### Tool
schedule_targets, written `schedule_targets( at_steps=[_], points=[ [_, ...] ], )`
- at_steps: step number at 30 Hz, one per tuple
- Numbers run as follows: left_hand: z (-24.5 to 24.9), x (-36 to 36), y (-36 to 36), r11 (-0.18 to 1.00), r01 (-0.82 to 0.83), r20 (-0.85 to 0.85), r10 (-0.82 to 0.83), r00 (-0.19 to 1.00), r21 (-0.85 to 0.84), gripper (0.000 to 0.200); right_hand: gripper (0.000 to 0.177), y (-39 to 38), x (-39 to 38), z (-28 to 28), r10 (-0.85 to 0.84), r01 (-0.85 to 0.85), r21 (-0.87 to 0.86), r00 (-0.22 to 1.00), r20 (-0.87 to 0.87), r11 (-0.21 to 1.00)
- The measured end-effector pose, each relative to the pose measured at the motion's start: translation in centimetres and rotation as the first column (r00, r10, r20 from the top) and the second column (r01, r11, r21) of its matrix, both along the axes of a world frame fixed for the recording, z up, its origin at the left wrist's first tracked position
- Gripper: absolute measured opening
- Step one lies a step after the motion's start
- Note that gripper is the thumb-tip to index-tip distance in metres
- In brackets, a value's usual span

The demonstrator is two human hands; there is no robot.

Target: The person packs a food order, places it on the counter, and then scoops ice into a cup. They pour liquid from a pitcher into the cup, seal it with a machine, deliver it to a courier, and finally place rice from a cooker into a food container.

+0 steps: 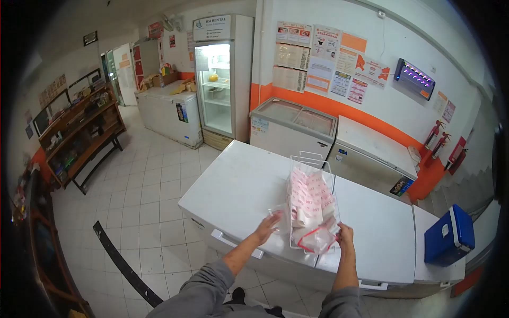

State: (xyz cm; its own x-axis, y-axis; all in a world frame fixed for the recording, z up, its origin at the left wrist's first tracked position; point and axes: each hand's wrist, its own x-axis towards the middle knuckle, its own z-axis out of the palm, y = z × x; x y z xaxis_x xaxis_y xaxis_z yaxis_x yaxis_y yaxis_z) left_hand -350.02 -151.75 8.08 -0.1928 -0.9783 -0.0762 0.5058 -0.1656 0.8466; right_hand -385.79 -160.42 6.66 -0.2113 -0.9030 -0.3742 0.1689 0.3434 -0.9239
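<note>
A white wire basket [291,212] stands on the white chest freezer lid [238,183] in front of me. Inside it lie several white paper packets with pink print [313,193]. At the basket's near end is a clear plastic bag with a red edge [317,241]. My right hand [345,235] is closed at the right side of this bag, its fingers pinching the plastic by the basket rim. To the left, my left hand [266,228] has its fingers stretched out beside the basket, touching loose clear plastic [282,218].
A blue cooler box [449,236] stands at the right end. Behind are a glass-top freezer [294,124], another chest freezer [374,146] and a lit display fridge [216,87]. Wooden shelving [82,135] lines the left. Fire extinguishers [435,135] hang at the right wall.
</note>
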Motion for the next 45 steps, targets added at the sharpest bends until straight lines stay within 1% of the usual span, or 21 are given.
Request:
schedule_targets(
  at_steps=[3, 7, 9, 12, 14, 17, 19, 20, 22, 24, 26, 27, 28, 29, 30, 32, 35, 39, 40, 43, 45],
  points=[
    [0.6, -6.4, -0.3, 0.977, 0.2, -0.085, -0.206, 0.975, -0.071, 0.063, 0.018, 4.1, -3.9, 0.3, -0.073, 0.071, 0.019, 0.979, 0.188, 0.997],
    [0.5, -12.9, 1.1, 0.968, 0.239, 0.136, -0.227, 0.964, -0.078, 0.062, 0.016, 6.2, -13.5, -2.4, -0.179, 0.177, 0.021, 0.975, 0.128, 0.984],
    [-0.4, -13.9, 1.9, 0.969, 0.2, 0.201, -0.169, 0.965, -0.146, 0.06, 0.011, 6.5, -18.6, -2.3, -0.172, 0.173, -0.035, 0.985, 0.027, 0.984],
    [-3.5, -13.6, 3.9, 0.989, 0.148, 0.191, -0.144, 0.971, -0.008, 0.05, 0.011, 6.4, -25.8, -2.2, -0.136, 0.136, -0.047, 0.991, 0.011, 0.99],
    [-8.2, -11.5, 5.3, 0.9, 0.132, 0.491, 0.099, 0.866, -0.415, 0.043, 0.013, 5.8, -28.7, -2.4, -0.102, 0.1, -0.041, 0.993, -0.056, 0.994],
    [-9.9, -8.4, 9.4, 0.98, -0.108, 0.306, 0.156, 0.939, -0.166, 0.046, 0.022, 5.2, -31.8, -3.0, 0.026, -0.021, 0.026, 0.969, -0.245, 0.999],
    [-8.4, -6.4, 11.6, 0.938, -0.342, 0.2, 0.324, 0.925, 0.062, 0.056, 0.034, 4.7, -30.4, -3.3, -0.327, 0.01, -0.382, 0.539, -0.777, 0.924],
    [-7.2, -5.4, 12.4, 0.836, -0.488, 0.155, 0.463, 0.873, 0.25, 0.059, 0.04, 7.7, -20.8, 7.7, -0.219, 0.289, -0.152, 0.214, -0.952, 0.945],
    [-6.0, -1.9, 14.1, 0.791, -0.58, 0.118, 0.568, 0.814, 0.196, 0.061, 0.035, 7.0, -18.5, 10.1, -0.571, -0.011, -0.577, 0.137, -0.81, 0.816],
    [-4.5, 0.9, 15.3, 0.737, -0.661, 0.078, 0.658, 0.749, 0.142, 0.063, 0.024, 7.3, -9.7, 12.2, -0.598, 0.007, -0.784, 0.65, -0.468, 0.62],
    [-2.0, 3.3, 15.7, 0.645, -0.762, 0.056, 0.76, 0.647, 0.056, 0.063, 0.016, 7.7, 0.1, 10.8, -0.267, -0.131, -0.769, 0.89, -0.369, 0.626],
    [-1.2, 4.4, 16.0, 0.644, -0.763, 0.057, 0.761, 0.646, 0.046, 0.063, 0.011, 7.7, 3.7, 10.6, 0.019, -0.505, -0.594, 0.772, -0.636, 0.627],
    [-0.6, 5.4, 16.2, 0.634, -0.772, 0.033, 0.771, 0.635, 0.039, 0.063, 0.013, 8.1, 8.8, 9.2, 0.502, -0.64, -0.466, 0.768, -0.398, 0.61],
    [-0.2, 6.6, 16.5, 0.624, -0.78, 0.009, 0.781, 0.625, 0.033, 0.063, 0.019, 8.6, 12.9, 7.7, 0.747, -0.858, -0.247, 0.514, -0.422, 0.45],
    [0.0, 7.9, 17.0, 0.624, -0.781, 0.009, 0.781, 0.625, 0.021, 0.063, 0.033, 8.8, 16.7, 4.7, 0.802, -0.98, -0.111, 0.197, -0.564, 0.163],
    [-0.2, 10.9, 18.8, 0.628, -0.776, 0.017, 0.778, 0.629, -0.058, 0.062, 0.07, 10.5, 23.2, -1.9, 0.75, -0.987, 0.154, -0.131, -0.648, -0.039],
    [-0.5, 16.6, 23.6, 0.603, -0.79, 0.194, 0.793, 0.578, -0.108, 0.066, 0.076, 12.1, 29.6, -13.3, 0.595, -0.955, 0.267, -0.141, -0.791, 0.128],
    [-2.1, 25.1, 31.3, 0.415, -0.902, 0.256, 0.891, 0.376, -0.118, 0.067, 0.075, 12.8, 34.1, -14.0, 0.564, -0.839, 0.467, -0.25, -0.787, 0.279],
    [-2.4, 26.9, 33.0, 0.434, -0.893, 0.263, 0.881, 0.393, -0.12, 0.067, 0.063, 13.3, 34.7, -13.9, 0.474, -0.835, 0.428, -0.239, -0.848, 0.346],
    [-2.6, 31.0, 35.5, 0.372, -0.926, 0.366, 0.872, 0.325, -0.063, 0.066, 0.06, 11.5, 36.4, -14.2, 0.696, -0.74, 0.58, -0.216, -0.685, 0.341],
    [-3.0, 33.0, 36.4, 0.39, -0.916, 0.4, 0.857, 0.324, -0.093, 0.062, 0.063, 11.0, 35.6, -15.6, 0.674, -0.748, 0.591, -0.271, -0.687, 0.301]
  ],
)
